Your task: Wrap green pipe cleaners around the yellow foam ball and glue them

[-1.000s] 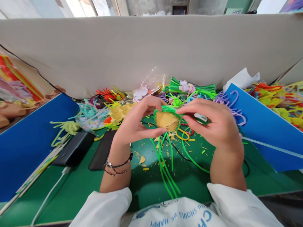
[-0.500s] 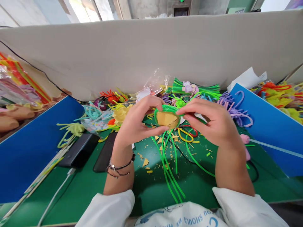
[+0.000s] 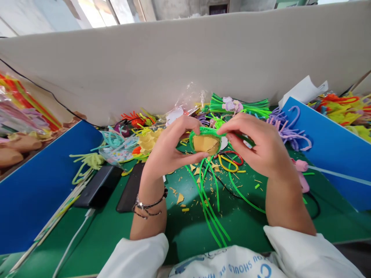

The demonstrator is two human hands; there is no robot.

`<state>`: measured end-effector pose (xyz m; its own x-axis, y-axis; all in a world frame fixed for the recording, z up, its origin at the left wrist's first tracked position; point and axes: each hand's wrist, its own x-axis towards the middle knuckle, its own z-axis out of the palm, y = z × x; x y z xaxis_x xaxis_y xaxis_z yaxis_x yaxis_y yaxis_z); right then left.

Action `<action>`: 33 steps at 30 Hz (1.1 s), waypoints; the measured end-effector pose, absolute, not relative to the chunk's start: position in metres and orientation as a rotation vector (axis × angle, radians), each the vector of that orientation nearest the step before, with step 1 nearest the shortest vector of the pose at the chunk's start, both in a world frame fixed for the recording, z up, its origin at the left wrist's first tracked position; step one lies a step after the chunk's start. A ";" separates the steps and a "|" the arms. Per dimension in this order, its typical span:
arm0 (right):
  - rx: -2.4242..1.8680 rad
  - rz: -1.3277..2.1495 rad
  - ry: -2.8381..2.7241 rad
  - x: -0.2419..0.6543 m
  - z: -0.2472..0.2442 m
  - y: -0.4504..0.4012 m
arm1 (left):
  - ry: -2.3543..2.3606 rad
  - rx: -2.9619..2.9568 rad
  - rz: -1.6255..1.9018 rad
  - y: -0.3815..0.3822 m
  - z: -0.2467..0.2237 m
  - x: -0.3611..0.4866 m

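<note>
Between both hands is a tan, hollow cup-like piece (image 3: 206, 144) with green pipe cleaner (image 3: 206, 131) wound around its rim. My left hand (image 3: 172, 150) grips its left side, fingers over the top and thumb along the bottom edge. At the rim's right end, my right hand (image 3: 253, 144) pinches the green pipe cleaner between thumb and fingertips. Several loose green pipe cleaners (image 3: 204, 193) trail down below the piece toward me; where their upper ends go is hidden. Just under the hands lie scissors (image 3: 228, 163) with yellow and red handles.
Tan scraps (image 3: 180, 199) litter the green table (image 3: 179, 231). A pink glue gun (image 3: 302, 175) lies right; a black power bank (image 3: 98, 187) and phone (image 3: 130, 189) lie left. Blue panels (image 3: 336, 154) flank both sides. Bundled green pipe cleaners (image 3: 246, 105) lie at the back.
The camera view has shifted slightly. Both hands keep their hold, and my right fingers have moved slightly along the pipe cleaner at the rim's right end.
</note>
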<state>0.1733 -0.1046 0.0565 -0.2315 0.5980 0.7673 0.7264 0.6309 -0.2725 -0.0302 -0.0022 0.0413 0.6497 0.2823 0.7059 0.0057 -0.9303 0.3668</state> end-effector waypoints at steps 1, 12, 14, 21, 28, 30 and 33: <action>-1.049 -0.167 -1.917 0.173 0.057 -0.105 | 0.238 2.546 1.164 -0.002 0.042 -0.030; -1.047 -0.200 -1.948 0.172 0.055 -0.102 | 0.221 2.621 1.261 -0.006 0.045 -0.029; -1.038 -0.205 -1.942 0.171 0.054 -0.101 | 0.203 2.635 1.274 -0.006 0.045 -0.029; -0.996 -0.183 -1.959 0.172 0.054 -0.099 | 0.225 2.639 1.269 -0.006 0.046 -0.030; -1.002 -0.292 -2.024 0.174 0.054 -0.101 | 0.226 2.670 1.270 -0.007 0.047 -0.027; -1.008 -0.305 -2.034 0.174 0.054 -0.101 | 0.216 2.649 1.255 -0.005 0.045 -0.027; -1.011 -0.295 -2.011 0.173 0.054 -0.101 | 0.213 2.549 1.221 -0.001 0.042 -0.027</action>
